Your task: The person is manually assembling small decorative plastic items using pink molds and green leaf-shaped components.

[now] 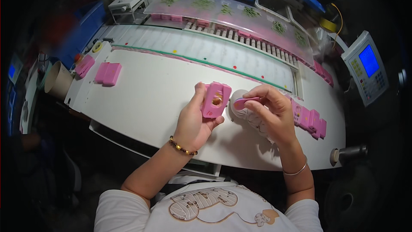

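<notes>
We see left hand (195,120) clamped on pink plastic block (216,99) — thumb on near edge, fingers behind, round hole facing up. Right hand (270,111) pinches small pink piece (245,102) between thumb and fingers — tip just right of block, nearly touching. Row of pink blocks (310,120) lies beyond right hand on white table (146,99).

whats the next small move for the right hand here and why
Probably bring the small pink piece in the right hand leftward to the round opening of the pink block held by the left hand; piece and block are close but still apart.
</notes>
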A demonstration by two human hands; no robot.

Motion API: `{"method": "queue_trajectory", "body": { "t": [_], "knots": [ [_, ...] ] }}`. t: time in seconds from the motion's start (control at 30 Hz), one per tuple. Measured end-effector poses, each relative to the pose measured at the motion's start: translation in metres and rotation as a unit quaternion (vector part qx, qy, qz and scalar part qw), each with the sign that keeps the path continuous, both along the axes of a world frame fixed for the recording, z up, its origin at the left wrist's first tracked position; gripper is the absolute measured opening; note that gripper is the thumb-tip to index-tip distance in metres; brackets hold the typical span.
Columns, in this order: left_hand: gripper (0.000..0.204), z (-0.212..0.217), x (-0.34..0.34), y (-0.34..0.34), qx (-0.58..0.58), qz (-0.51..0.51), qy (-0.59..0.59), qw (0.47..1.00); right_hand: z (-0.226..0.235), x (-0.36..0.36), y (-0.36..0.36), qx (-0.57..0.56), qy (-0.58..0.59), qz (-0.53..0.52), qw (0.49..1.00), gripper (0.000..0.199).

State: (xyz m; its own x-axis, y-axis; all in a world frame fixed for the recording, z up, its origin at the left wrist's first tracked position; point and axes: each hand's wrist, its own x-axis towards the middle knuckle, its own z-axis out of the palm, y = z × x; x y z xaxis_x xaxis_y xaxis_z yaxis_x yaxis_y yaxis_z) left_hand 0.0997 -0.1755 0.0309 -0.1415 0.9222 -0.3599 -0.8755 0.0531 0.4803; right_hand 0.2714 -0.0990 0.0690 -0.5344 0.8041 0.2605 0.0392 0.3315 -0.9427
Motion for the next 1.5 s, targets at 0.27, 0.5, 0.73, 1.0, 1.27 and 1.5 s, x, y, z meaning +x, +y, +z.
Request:
{"method": "queue_trajectory", "body": {
  "t": [0.27, 0.5, 0.73, 1.0, 1.27, 1.5],
  "knots": [
    [0.046, 0.006, 0.014, -0.004, 0.047, -0.052, 0.144, 0.987, 0.010, -0.009, -0.004, 0.217, -0.110, 0.069, 0.968, 0.023],
    [0.049, 0.009, 0.012, -0.008, 0.068, -0.059, 0.177, 0.980, 0.011, -0.013, -0.003, 0.129, -0.081, 0.039, 0.987, 0.028],
    [0.056, 0.007, 0.011, -0.011, 0.098, -0.090, 0.244, 0.961, 0.013, -0.004, 0.013, -0.106, -0.119, 0.181, 0.971, 0.023],
    [0.052, 0.003, 0.017, -0.009, 0.066, -0.034, 0.163, 0.984, -0.004, -0.016, 0.006, -0.069, -0.080, 0.119, 0.987, 0.016],
    [0.048, 0.011, 0.006, -0.007, 0.072, -0.078, 0.145, 0.984, 0.002, -0.022, -0.002, -0.109, -0.054, 0.108, 0.987, 0.020],
    [0.049, 0.002, -0.001, -0.007, 0.082, -0.078, 0.297, 0.948, 0.004, -0.022, -0.004, -0.247, 0.024, 0.066, 0.967, 0.019]
  ]
}}
